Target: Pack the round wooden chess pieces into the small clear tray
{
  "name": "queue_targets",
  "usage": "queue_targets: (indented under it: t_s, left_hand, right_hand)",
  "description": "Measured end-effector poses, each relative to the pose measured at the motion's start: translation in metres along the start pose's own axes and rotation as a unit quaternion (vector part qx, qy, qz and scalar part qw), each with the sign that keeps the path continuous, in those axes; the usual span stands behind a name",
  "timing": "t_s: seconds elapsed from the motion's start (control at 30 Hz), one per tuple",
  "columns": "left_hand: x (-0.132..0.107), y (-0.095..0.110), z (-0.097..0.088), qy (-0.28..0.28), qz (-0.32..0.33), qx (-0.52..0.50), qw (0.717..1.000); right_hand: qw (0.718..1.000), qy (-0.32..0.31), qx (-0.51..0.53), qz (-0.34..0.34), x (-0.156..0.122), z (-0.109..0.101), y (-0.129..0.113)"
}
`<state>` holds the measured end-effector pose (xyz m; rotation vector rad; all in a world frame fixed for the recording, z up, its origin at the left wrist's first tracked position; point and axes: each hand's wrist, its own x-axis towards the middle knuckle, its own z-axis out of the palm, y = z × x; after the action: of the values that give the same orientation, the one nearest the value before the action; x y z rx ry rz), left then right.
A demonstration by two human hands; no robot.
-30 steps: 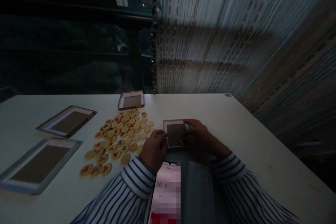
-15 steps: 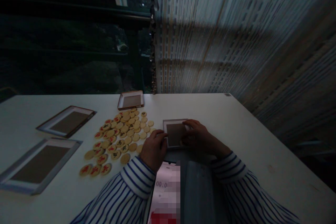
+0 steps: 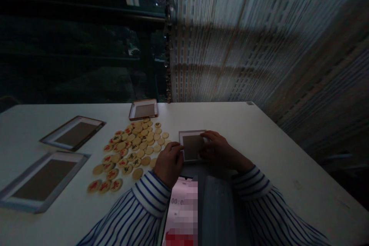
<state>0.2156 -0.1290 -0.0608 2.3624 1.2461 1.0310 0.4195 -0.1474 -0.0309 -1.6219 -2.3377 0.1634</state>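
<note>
A shallow open box (image 3: 192, 148) with a brown bottom and pale rim lies on the table between my two hands. My left hand (image 3: 169, 164) is at its left side, thumb and fingers bent against the edge. Across from it, my right hand (image 3: 218, 150) has its fingers curled over the right edge, partly covering that side. Round wooden Chinese chess pieces (image 3: 137, 141), some with red or black characters and some showing plain faces, are spread in a loose heap left of my left hand.
Two more shallow boxes (image 3: 43, 177) (image 3: 76, 132) lie at the left, and another box (image 3: 144, 109) stands behind the pieces. Below my hands is a lit phone (image 3: 178, 207). A string curtain (image 3: 219, 46) hangs beyond the white table (image 3: 276, 169).
</note>
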Motion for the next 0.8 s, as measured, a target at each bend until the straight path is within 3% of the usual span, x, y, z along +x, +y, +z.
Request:
queue_targets:
  t_s: [0.8]
  left_hand:
    - [0.0001,0.0008,-0.0017,-0.002,0.001,0.009,1.0]
  right_hand:
    - [1.0,0.004,-0.001,-0.018,0.0,0.0033,0.0066]
